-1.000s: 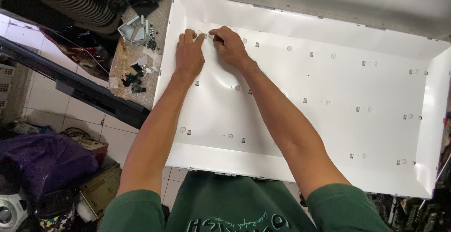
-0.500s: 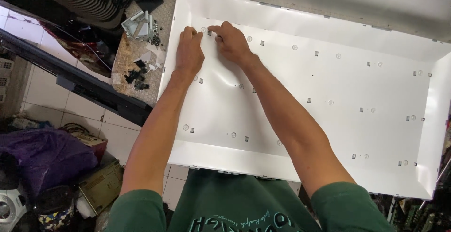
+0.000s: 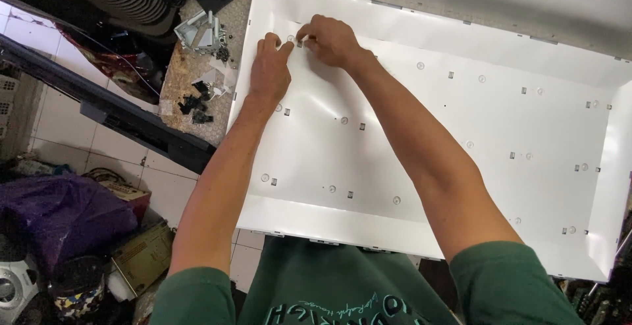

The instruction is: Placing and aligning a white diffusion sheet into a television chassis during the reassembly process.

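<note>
The white reflector sheet [image 3: 461, 127] lies flat in a TV back panel on the workbench [image 3: 197, 81]. It looks thin, floppy and crease-prone, so it's probably best lifted by its edges. The left hand [image 3: 268, 74] presses down with fingers flat; the right hand [image 3: 329, 39] pinches a small clip [image 3: 299, 43] by the far-left corner. There's plenty of open sheet to the right, raised walls all around.

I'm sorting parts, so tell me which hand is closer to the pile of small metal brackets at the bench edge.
Left. The left hand rests on the white panel just right of the metal brackets; the right hand sits beyond it, farther from them.
</note>
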